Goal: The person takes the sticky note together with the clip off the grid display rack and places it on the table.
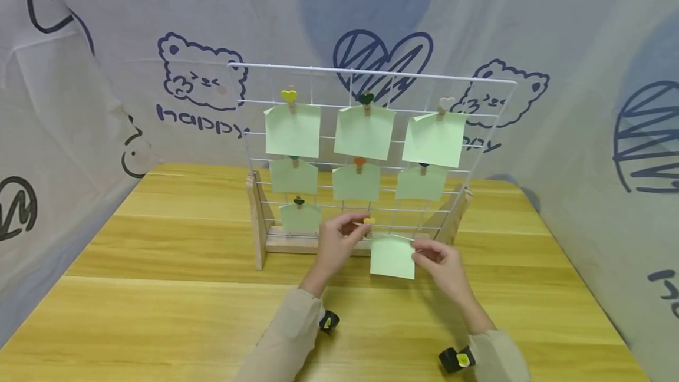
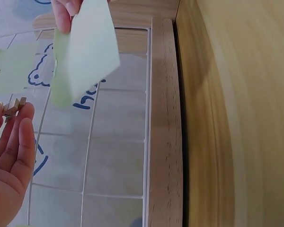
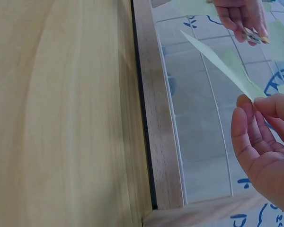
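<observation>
My left hand (image 1: 337, 240) pinches a small wooden clothespin (image 2: 13, 109) with a yellow heart (image 1: 369, 221) between thumb and fingertips, in front of the lower grid. In my right hand (image 1: 443, 267), thumb and fingers pinch the right edge of a pale green sticky note (image 1: 392, 258). The note hangs in front of the bottom of the white wire grid (image 1: 339, 226), right of the left hand. In the right wrist view, the note (image 3: 222, 61) is seen nearly edge-on, and the left hand (image 3: 241, 16) with its clip is beyond it.
Several green notes (image 1: 293, 131) hang on the grid in rows, held by heart-topped clips such as a yellow one (image 1: 289, 96) and an orange one (image 1: 360, 162). A wooden stand (image 1: 257, 223) supports the grid on the wood-grain table (image 1: 159, 311). Behind hangs a printed cloth (image 1: 212, 10).
</observation>
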